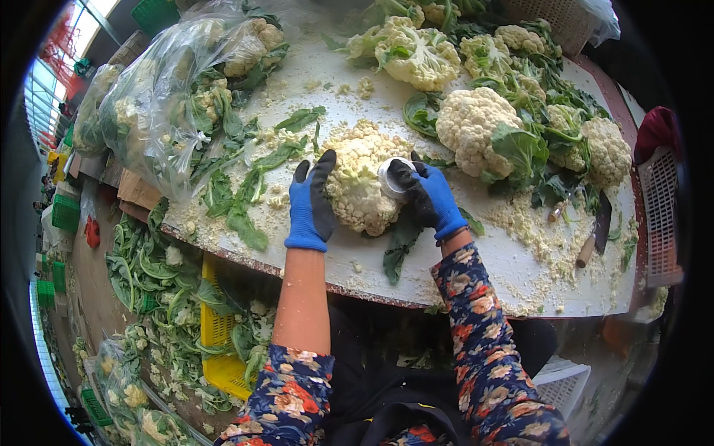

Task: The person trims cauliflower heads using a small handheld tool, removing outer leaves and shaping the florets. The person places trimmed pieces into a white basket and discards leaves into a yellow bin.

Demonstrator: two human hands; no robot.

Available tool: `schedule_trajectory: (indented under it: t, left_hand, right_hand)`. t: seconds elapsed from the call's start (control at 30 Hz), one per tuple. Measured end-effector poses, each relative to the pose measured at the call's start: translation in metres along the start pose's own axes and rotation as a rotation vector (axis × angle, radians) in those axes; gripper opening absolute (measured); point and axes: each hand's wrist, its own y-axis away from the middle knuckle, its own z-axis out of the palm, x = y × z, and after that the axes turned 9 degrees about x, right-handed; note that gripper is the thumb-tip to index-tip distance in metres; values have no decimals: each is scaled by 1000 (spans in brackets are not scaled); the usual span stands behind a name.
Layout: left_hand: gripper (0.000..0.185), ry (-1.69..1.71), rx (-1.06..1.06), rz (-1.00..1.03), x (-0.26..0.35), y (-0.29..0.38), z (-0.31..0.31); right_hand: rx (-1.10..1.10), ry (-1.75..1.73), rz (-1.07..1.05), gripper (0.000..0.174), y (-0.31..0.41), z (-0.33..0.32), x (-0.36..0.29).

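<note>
A cauliflower head (360, 181) lies on the white tabletop (357, 279) between my hands. My left hand (313, 198), in a blue and black glove, rests along its left side with the thumb and fingers apart. In my right hand (427, 192), gloved the same way, is a roll of clear tape (392, 177), pressed against the cauliflower's right side. Cut leaves (245, 189) and crumbs lie to the left. A large cauliflower (478, 131) sits at the right, and a knife with a wooden handle (585, 251) lies near the right end.
Clear plastic bags of cauliflowers (162, 106) stand at the table's back left. More cauliflowers (418, 53) are heaped at the back right. A yellow crate (223, 373) and piled leaves (150, 273) are on the floor at lower left. A white crate (661, 212) stands beyond the right edge.
</note>
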Motion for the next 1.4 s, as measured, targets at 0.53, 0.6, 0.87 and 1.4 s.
schedule_trajectory:
  t: [0.53,0.6,0.87,1.4]
  left_hand:
    - [28,62,-109,-49,-14,-16,-32]
    - [27,16,-59,-52,-6,-4,-17]
    - [29,29,-109,-129,3,-8,-9]
    - [85,-432,-182,270,78,41,-27]
  right_hand:
    - [124,127,138,30,28,-56,-14]
    - [168,201,-14,31,22,-45,-28]
    - [154,502,137,48,-1,-38,-33]
    - [-219,-286,-228,43,-12,69,-61]
